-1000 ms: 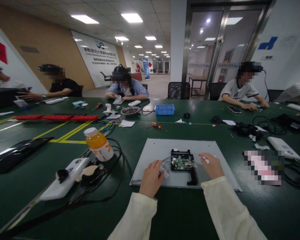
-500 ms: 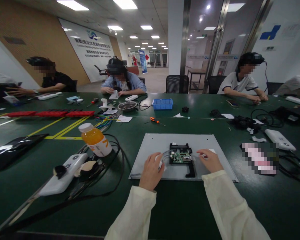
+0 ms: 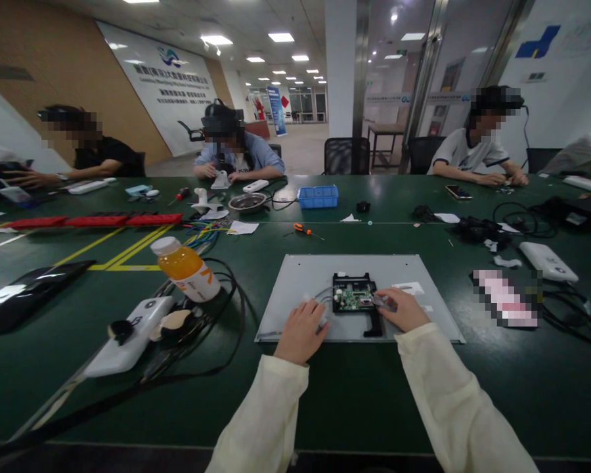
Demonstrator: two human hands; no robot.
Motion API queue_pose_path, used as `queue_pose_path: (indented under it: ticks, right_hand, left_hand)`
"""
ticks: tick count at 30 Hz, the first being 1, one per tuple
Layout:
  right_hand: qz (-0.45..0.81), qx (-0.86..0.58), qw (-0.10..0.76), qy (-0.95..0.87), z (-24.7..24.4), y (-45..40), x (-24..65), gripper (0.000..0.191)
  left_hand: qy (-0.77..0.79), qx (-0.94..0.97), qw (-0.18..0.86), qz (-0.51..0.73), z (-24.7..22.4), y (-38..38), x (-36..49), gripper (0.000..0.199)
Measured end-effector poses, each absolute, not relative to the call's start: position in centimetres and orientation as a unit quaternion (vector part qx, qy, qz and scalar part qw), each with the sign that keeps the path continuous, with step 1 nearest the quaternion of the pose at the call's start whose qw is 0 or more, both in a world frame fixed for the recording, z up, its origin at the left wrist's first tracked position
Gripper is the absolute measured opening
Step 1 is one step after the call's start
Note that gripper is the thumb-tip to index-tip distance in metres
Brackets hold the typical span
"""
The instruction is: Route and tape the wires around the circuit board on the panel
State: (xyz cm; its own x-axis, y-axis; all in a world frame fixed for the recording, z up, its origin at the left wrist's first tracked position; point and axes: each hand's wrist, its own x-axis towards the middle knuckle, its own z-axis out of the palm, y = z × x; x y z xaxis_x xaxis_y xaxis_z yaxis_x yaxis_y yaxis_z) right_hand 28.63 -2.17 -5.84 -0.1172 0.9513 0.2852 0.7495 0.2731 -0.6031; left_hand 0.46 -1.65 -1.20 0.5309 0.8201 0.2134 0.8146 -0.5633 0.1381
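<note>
A flat grey metal panel (image 3: 303, 272) lies on the table in front of me. On it sits a black plastic bracket (image 3: 373, 326), with a green circuit board (image 3: 349, 301) inside its upper part. Thin grey cables (image 3: 324, 292) run from the board's left side toward my left hand (image 3: 303, 330). That hand rests over the panel's left half, fingers bent together around a small pale piece I cannot identify. At the board's right edge, my right hand (image 3: 404, 309) has thumb and fingers pinched; what lies between them is too small to name.
To the left stand an orange juice bottle (image 3: 186, 269) and a white device (image 3: 128, 341) among black cables. Beyond the panel are an orange-handled screwdriver (image 3: 303, 229) and a blue basket (image 3: 318, 197). A pixelated pink item (image 3: 505, 299) lies at right. Several people sit across the table.
My right hand has moved left, from beside the bracket to the board's right edge. White labels on the panel now show behind it. My left hand stays nearly in place.
</note>
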Motion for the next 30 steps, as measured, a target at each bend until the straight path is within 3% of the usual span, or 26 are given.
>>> queue_pose_path:
  ticks: [5,16,23,30]
  right_hand:
    - [0.147,-0.584,0.309,-0.736,-5.7,-2.1,28.5,0.029]
    - [0.102,-0.610,0.286,-0.732,-5.6,-2.2,28.3,0.022]
    - [-0.004,-0.664,0.333,-0.670,-5.5,-2.3,30.0,0.026]
    - [-0.066,-0.719,0.256,-0.643,-6.6,-2.3,32.4,0.027]
  left_hand:
    - [0.459,0.880,-0.014,0.117,-1.3,-1.4,0.4,0.014]
    - [0.477,0.855,-0.115,0.171,-0.7,-1.1,-0.3,0.021]
    - [0.494,0.839,-0.126,0.189,-0.6,-0.9,-0.7,0.019]
    - [0.535,0.821,-0.114,0.165,-0.9,-0.4,-1.3,0.018]
